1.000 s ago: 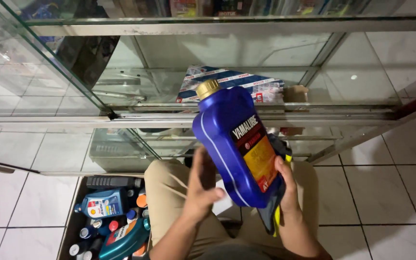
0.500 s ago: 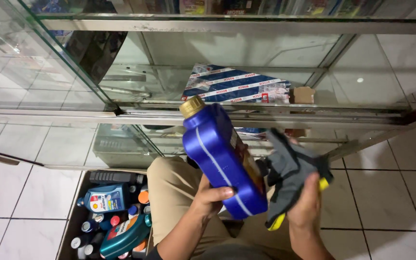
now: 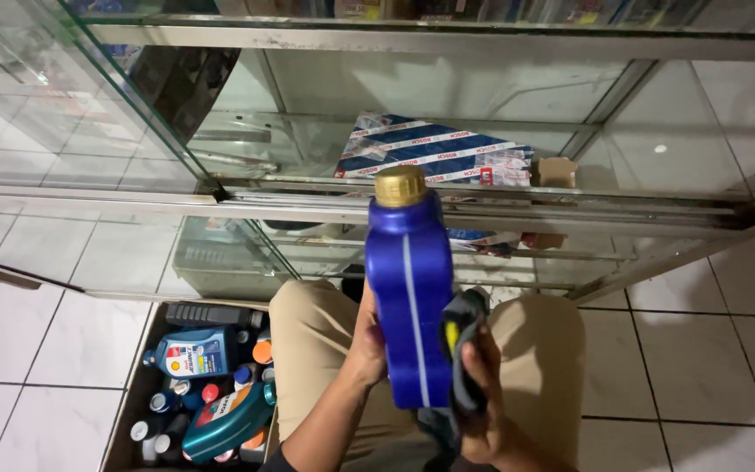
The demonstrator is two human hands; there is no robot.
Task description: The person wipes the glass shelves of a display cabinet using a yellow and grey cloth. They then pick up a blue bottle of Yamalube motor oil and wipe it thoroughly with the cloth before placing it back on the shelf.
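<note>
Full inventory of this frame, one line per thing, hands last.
oil bottle: 1, blue with gold cap, upright between both hands
cloth: 1, dark grey with yellow, pressed to the bottle's right side
glass cabinet: 1, metal-framed, ahead
striped boxes: stack, blue and white, on cabinet shelf
small carton: 1, brown, right of the boxes
floor box: 1, lower left, holding assorted bottles
teal bottle: 1, lying in the box
left hand: grip on bottle
right hand: holding cloth
</note>
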